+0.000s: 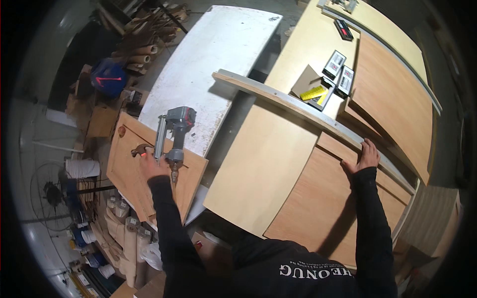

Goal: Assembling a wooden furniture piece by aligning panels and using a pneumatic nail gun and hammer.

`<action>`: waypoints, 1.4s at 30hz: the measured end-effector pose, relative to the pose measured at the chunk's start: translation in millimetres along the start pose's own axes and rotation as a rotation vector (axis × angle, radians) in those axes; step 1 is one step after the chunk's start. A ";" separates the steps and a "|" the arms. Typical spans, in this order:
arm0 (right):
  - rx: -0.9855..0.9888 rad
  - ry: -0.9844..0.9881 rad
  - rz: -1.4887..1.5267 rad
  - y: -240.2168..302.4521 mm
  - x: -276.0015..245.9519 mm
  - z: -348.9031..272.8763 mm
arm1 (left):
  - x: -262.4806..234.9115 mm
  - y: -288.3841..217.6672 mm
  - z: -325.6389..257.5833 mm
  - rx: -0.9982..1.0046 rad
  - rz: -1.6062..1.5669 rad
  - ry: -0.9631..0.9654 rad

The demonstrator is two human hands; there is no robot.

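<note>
My left hand (pixel 155 166) is at a claw hammer (pixel 140 150), its fingers closed around the handle, which is mostly hidden. Right beside it, a grey nail gun (pixel 177 130) with a hose fitting lies on a framed wooden panel (pixel 191 186). On the right, my right hand (pixel 366 158) bends its fingers over a long metal-edged wooden strip (pixel 298 110), its thumb out toward a light wood panel (pixel 318 198). The strip runs diagonally across this panel and a paler board (pixel 258 164).
Past the strip lie small boxes (pixel 334 64), a yellow ruler-like piece (pixel 314 93) and a dark box (pixel 343 30). Another wood panel (pixel 392 94) rests at the right. A worn white tabletop (pixel 208 64) stands left of centre. Rolls (pixel 121 208) and a blue container (pixel 107 78) crowd the floor.
</note>
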State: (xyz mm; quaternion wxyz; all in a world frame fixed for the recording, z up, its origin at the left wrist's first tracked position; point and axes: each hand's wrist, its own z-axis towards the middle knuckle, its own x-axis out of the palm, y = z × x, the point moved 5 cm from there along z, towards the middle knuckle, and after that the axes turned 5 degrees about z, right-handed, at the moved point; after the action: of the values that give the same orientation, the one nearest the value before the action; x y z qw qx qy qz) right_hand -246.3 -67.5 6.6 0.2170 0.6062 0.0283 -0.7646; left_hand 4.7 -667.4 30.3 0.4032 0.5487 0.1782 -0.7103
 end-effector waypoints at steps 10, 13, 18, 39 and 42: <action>0.049 0.068 0.114 2.4 -5.1 9.8 | 144.5 -55.8 98.5 0.200 -0.682 0.310; 0.070 0.033 0.124 -12.0 -9.8 3.7 | 63.2 -101.1 79.1 0.376 -1.279 0.955; 0.085 0.017 0.150 -20.3 -15.4 -1.6 | -92.6 -139.9 23.6 -0.106 -1.381 1.190; 0.096 0.012 0.176 -33.8 6.5 -11.1 | -149.2 -419.6 -85.6 1.128 -0.454 1.210; 0.122 0.085 0.214 -34.0 8.5 -10.6 | -149.9 -422.5 -87.7 1.020 -0.396 1.259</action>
State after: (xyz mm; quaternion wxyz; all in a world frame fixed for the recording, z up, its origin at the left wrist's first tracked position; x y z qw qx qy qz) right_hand -250.5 -36.0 -11.7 0.2586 0.6497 -0.0741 -0.7110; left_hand -253.3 -291.5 59.4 -0.2019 0.9170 0.1199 -0.3223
